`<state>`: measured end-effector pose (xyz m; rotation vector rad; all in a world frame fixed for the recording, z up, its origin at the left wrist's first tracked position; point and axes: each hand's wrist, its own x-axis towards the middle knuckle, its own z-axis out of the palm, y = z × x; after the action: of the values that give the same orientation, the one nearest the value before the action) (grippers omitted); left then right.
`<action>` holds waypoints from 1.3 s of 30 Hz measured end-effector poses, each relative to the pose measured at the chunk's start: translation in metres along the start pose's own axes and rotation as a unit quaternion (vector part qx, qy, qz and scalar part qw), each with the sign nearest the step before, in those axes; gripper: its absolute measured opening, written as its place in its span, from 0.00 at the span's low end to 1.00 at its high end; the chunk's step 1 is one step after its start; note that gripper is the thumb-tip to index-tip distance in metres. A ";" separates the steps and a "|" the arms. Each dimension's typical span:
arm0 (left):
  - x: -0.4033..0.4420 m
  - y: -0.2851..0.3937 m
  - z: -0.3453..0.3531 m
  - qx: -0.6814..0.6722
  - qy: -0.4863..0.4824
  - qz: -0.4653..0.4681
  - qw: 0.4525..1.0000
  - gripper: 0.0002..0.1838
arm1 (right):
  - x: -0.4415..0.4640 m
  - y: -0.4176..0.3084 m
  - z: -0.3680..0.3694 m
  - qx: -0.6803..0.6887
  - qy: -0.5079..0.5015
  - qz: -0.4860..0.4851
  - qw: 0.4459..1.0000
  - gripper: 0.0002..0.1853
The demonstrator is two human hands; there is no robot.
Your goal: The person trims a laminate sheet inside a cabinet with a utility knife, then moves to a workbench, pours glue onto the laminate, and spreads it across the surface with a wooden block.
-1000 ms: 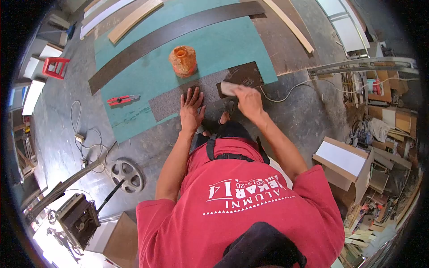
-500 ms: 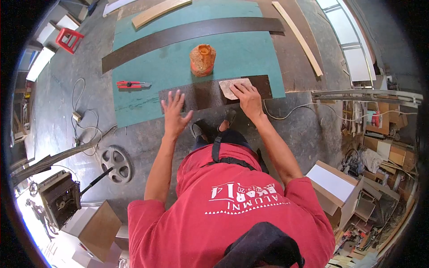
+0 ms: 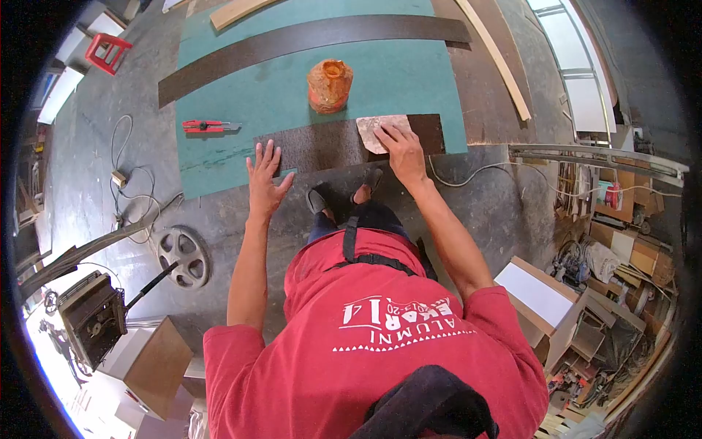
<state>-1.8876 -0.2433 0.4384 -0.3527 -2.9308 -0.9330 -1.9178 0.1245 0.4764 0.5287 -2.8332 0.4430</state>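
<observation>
Grasping a pale pad (image 3: pixel 371 137) in the grip of the right hand (image 3: pixel 404 156), seemingly flat for even pressure on a short dark strip (image 3: pixel 314 146) over a green sheet (image 3: pixel 395 80), and spreading the left hand (image 3: pixel 265 188), grip released, by the strip's left end (likely for steadying).

Right hand (image 3: pixel 402 155) on pale scraper (image 3: pixel 373 130), dark sheet (image 3: pixel 322 144) beneath, left hand (image 3: pixel 267 184) at its end, orange container (image 3: pixel 329 86) beyond
</observation>
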 end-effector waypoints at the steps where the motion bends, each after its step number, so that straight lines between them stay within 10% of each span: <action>1: -0.001 0.000 0.000 -0.001 -0.003 0.000 1.000 0.41 | 0.000 -0.001 0.000 0.000 -0.002 0.002 1.000 0.20; 7: 0.000 0.001 0.000 0.006 0.003 0.003 1.000 0.40 | -0.004 -0.011 -0.020 0.026 -0.042 0.020 0.999 0.21; 12: 0.000 -0.003 0.001 0.000 -0.003 0.001 1.000 0.40 | -0.021 -0.054 -0.079 0.066 -0.310 0.009 0.948 0.20; 19: -0.001 -0.008 -0.011 -0.018 -0.043 0.006 0.999 0.43 | 0.017 -0.059 -0.026 -0.005 -0.025 -0.068 0.997 0.23; 39: -0.001 -0.006 -0.008 -0.016 -0.040 0.000 0.999 0.42 | 0.010 -0.072 -0.021 -0.013 -0.134 -0.026 0.991 0.24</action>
<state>-1.8884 -0.2524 0.4416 -0.3993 -2.9897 -0.9908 -1.8959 0.0645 0.5170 0.7049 -3.0651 0.3474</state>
